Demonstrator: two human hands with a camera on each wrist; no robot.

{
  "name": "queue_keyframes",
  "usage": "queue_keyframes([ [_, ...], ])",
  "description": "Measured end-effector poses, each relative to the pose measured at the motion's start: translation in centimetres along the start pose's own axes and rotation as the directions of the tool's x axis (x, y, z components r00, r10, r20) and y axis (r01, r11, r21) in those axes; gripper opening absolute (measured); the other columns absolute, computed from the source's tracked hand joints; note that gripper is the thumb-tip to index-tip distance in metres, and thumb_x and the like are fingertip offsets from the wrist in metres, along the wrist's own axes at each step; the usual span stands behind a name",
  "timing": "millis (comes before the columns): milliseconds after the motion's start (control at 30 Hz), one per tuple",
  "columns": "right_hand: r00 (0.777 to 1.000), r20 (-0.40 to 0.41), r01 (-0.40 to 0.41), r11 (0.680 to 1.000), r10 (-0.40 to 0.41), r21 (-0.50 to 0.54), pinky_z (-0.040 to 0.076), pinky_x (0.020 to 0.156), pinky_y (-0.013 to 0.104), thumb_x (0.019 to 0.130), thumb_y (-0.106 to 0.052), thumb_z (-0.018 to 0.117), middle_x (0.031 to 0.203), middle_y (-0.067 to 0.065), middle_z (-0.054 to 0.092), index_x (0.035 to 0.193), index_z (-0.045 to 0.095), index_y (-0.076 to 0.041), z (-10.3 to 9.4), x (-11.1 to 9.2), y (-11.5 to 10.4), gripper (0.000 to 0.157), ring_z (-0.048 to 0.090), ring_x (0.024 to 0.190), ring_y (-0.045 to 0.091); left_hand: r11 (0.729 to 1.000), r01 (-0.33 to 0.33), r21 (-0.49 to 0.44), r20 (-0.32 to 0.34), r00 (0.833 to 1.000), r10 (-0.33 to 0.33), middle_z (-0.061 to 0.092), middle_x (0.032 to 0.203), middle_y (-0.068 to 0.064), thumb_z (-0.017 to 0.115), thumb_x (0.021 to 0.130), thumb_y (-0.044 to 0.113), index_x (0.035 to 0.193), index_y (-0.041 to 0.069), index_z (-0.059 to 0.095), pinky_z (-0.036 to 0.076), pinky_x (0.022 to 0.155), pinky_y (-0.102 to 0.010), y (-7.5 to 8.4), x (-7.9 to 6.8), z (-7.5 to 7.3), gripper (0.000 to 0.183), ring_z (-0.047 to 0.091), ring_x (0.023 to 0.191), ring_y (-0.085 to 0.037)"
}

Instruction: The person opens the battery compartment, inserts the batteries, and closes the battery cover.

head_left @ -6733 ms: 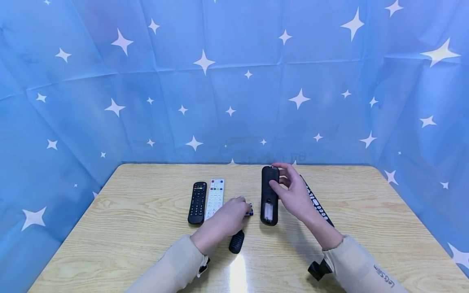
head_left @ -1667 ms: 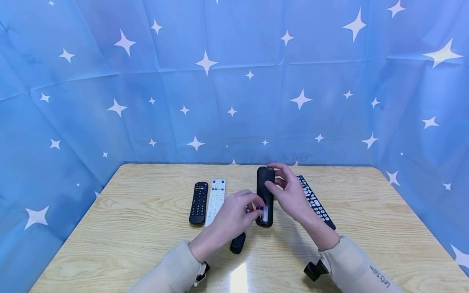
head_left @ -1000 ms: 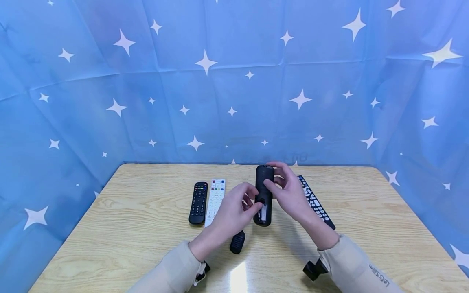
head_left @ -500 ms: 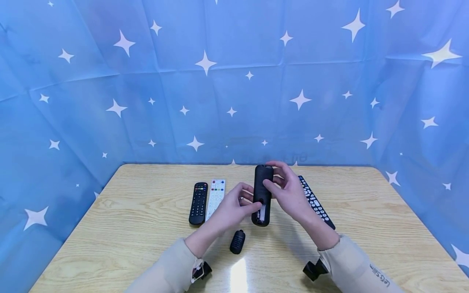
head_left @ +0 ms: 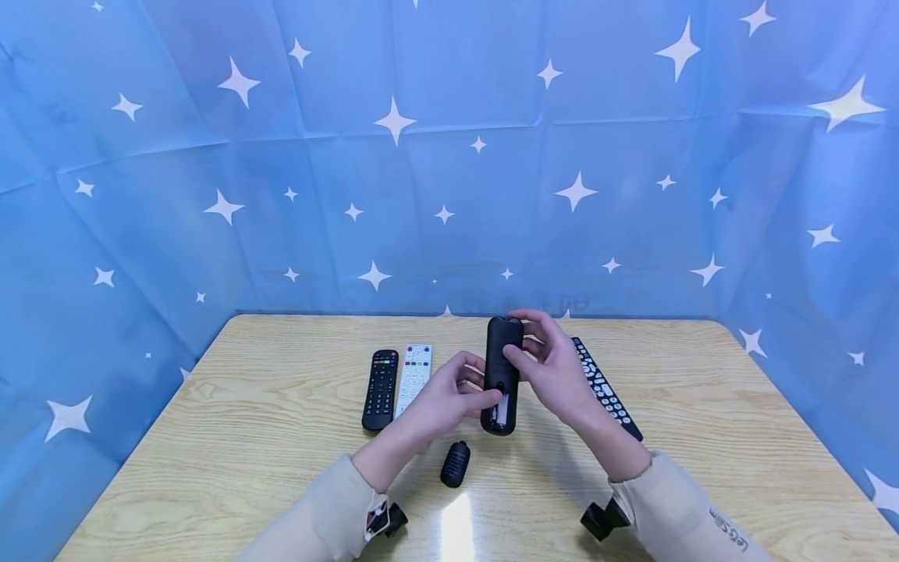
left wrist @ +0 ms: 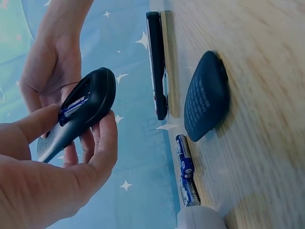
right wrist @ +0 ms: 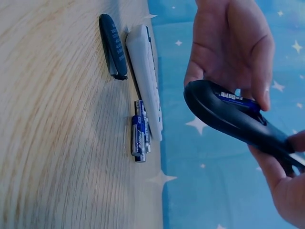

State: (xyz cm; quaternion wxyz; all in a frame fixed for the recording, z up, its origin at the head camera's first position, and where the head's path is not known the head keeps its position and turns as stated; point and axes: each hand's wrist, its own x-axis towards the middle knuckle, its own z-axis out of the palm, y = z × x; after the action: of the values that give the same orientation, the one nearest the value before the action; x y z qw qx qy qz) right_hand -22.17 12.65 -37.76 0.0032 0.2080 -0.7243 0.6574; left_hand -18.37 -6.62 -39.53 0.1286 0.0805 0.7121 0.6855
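Observation:
My right hand (head_left: 555,375) grips a black remote control (head_left: 504,343) above the table, its back turned toward me and its battery compartment uncovered. A blue-and-silver battery (left wrist: 76,106) sits in that compartment. My left hand (head_left: 438,398) holds the remote's lower end, with the thumb on the battery's end and the fingers curled beneath. On the table below lies the black battery cover (head_left: 455,464). Several loose batteries (right wrist: 139,133) rest near it, hidden behind the left hand in the head view.
A black remote (head_left: 381,390) and a white remote (head_left: 414,378) lie side by side on the left. Another black remote (head_left: 607,390) with pale buttons lies slanted beyond the right hand. The wooden table (head_left: 281,468) meets a blue starred cloth (head_left: 449,156) at its far edge.
The left hand has come up from the batteries on the table to the remote with a battery, which now sits in the compartment. The remote has shifted slightly left.

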Motion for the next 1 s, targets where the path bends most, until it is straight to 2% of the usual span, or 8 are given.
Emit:
queue_keyframes([
  [133, 1.0, 0.002, 0.012, 1.0, -0.012, 0.006, 0.062, 0.074, 0.041, 0.102, -0.002, 0.062, 0.13, 0.02, 0.058, 0.145, 0.046, -0.004, 0.01, -0.04, -0.04, 0.046, 0.064, 0.108, 0.031, 1.0, 0.001, -0.01, 0.009, 1.0, -0.001, 0.059, 0.111, -0.015, 0.075, 0.095, 0.01, 0.124, 0.002, 0.053, 0.06, 0.079, -0.038, 0.01, 0.01, -0.04, 0.037, 0.067, 0.093, -0.022],
  [600, 0.999, 0.015, 0.045, 0.999, -0.045, 0.0, 0.062, 0.073, 0.041, 0.101, -0.001, 0.063, 0.131, 0.019, 0.06, 0.142, 0.05, -0.008, 0.17, -0.23, -0.15, 0.043, 0.066, 0.106, 0.03, 0.999, 0.02, -0.03, 0.019, 1.0, -0.02, 0.059, 0.111, -0.015, 0.073, 0.095, 0.004, 0.122, 0.002, 0.052, 0.06, 0.079, -0.041, 0.31, -0.11, -0.02, 0.034, 0.068, 0.092, -0.023],
  [1000, 0.997, 0.037, 0.065, 0.998, -0.065, 0.002, 0.062, 0.076, 0.04, 0.101, 0.002, 0.062, 0.131, 0.02, 0.06, 0.142, 0.05, -0.007, 0.21, -0.43, -0.36, 0.044, 0.064, 0.107, 0.034, 1.0, 0.023, -0.009, 0.024, 0.999, -0.022, 0.059, 0.112, -0.014, 0.073, 0.094, 0.002, 0.12, 0.002, 0.052, 0.06, 0.078, -0.041, 0.49, -0.1, -0.01, 0.033, 0.066, 0.091, -0.022],
])
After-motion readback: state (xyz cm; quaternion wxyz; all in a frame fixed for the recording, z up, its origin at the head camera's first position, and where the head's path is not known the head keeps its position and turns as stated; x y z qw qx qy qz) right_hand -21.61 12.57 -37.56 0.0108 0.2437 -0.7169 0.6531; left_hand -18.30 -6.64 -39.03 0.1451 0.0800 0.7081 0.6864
